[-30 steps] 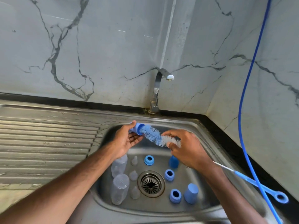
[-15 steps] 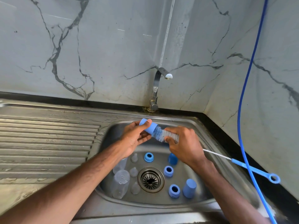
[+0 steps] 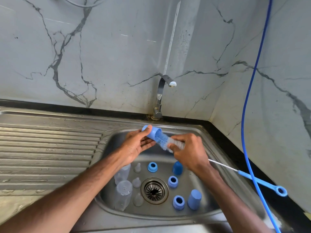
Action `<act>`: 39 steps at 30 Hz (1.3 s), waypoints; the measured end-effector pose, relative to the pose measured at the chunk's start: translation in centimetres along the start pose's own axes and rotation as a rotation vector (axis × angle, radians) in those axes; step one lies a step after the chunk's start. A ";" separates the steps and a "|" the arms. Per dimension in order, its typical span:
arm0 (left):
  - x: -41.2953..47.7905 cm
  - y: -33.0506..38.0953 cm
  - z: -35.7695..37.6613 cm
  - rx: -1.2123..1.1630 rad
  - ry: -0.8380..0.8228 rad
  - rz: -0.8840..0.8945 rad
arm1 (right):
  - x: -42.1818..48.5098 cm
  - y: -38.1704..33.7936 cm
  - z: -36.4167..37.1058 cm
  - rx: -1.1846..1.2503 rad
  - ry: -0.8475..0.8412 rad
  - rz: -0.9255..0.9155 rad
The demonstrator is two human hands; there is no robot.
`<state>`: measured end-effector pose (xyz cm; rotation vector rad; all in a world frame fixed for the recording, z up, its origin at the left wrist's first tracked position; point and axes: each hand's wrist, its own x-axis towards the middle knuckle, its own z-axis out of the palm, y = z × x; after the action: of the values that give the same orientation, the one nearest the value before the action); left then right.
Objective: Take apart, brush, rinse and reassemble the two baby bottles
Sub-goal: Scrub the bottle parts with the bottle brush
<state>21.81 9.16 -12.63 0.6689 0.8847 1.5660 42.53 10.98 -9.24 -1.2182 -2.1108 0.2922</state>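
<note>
Head view looks down on a steel sink (image 3: 218, 132) set in a table (image 3: 50, 148), tap (image 3: 159, 96) at the far edge, not visibly running. On the sink floor lie the parts: 2 clear bottles (image 3: 122, 195) at near left, 3 clear teats (image 3: 136, 182) beside them, 3 blue rings (image 3: 172, 181) and 2 blue caps (image 3: 194, 199) to the right of the drain (image 3: 154, 190).

Above the far half of the sink the left hand (image 3: 134, 147) has its grip clenched round a third blue cap (image 3: 151, 132), thumb on top and fingers below, mouth facing right. The right hand (image 3: 188, 152) pinches the bottle brush (image 3: 164, 140) at its bristles, its tip just inside the cap, the wire stem and blue handle trailing off right.

That cap looks light, stiff plastic and probably slick when wet; holding its closed end seems best. Bristles are soft and springy, so a hold on the stem would likely steer better. Bottles look thin and easily squeezed.
</note>
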 end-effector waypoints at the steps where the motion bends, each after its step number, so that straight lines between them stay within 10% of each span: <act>1: 0.1 0.0 -0.5 -0.019 0.041 0.010 | -0.1 -0.4 0.2 -0.005 -0.022 -0.046; 18: -0.2 -0.6 0.3 0.040 -0.118 -0.022 | 0.8 1.0 -0.8 -0.018 0.082 0.098; 22: -0.4 0.1 -0.4 -0.004 0.013 0.037 | 0.4 0.0 -0.3 0.052 -0.112 -0.061; 39: -1.1 0.0 0.5 0.411 0.194 0.016 | -0.1 0.0 -0.5 -0.040 0.023 -0.120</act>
<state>22.38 8.21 -12.30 0.8227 1.3711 1.4924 42.89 10.77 -8.92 -1.1075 -2.1687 0.1818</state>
